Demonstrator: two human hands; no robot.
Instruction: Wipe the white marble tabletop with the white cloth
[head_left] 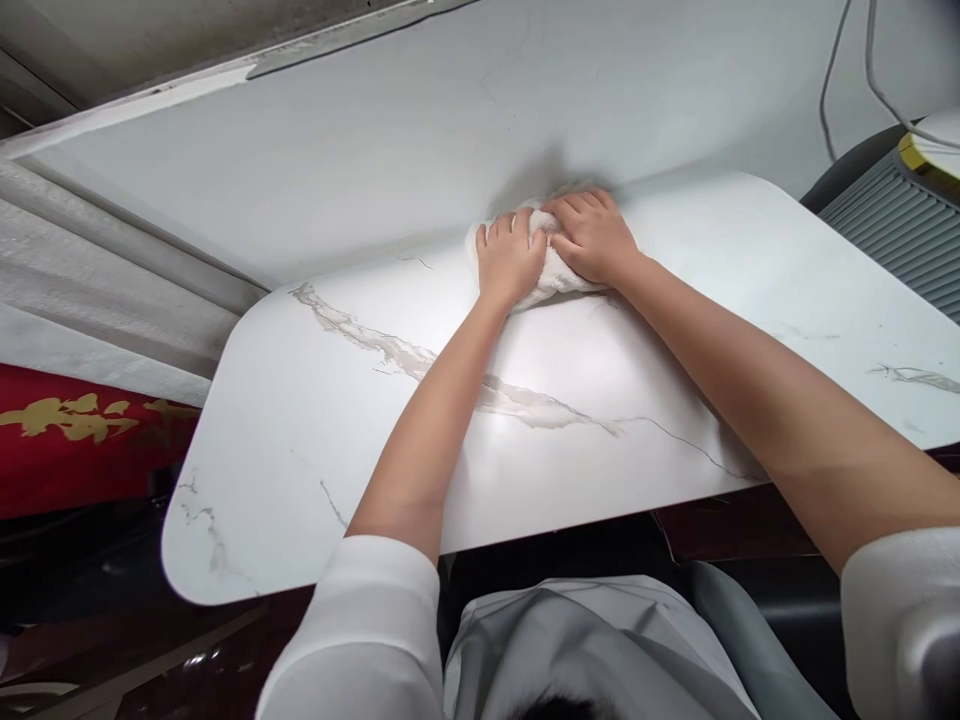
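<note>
Both arms stretch out across a white marble-patterned table [375,420] toward its far edge by the wall. There a bunched white cloth [553,275] lies on the tabletop. My left hand [511,258] presses on the cloth's left part, its fingers curled over it and pointing at the wall. On the cloth's right part rests my right hand [596,238], fingers bent over the fabric and thumb toward the left hand. The two hands are close together, with cloth showing between them. The fingertips touch the cloth near the wall.
A pale wall [360,150] rises right behind the table. Grey-white curtain-like fabric [112,260] hangs at left, above a red cloth with gold shapes [75,430]. At right stand a grey ribbed object [892,220] and a hanging cable [874,70].
</note>
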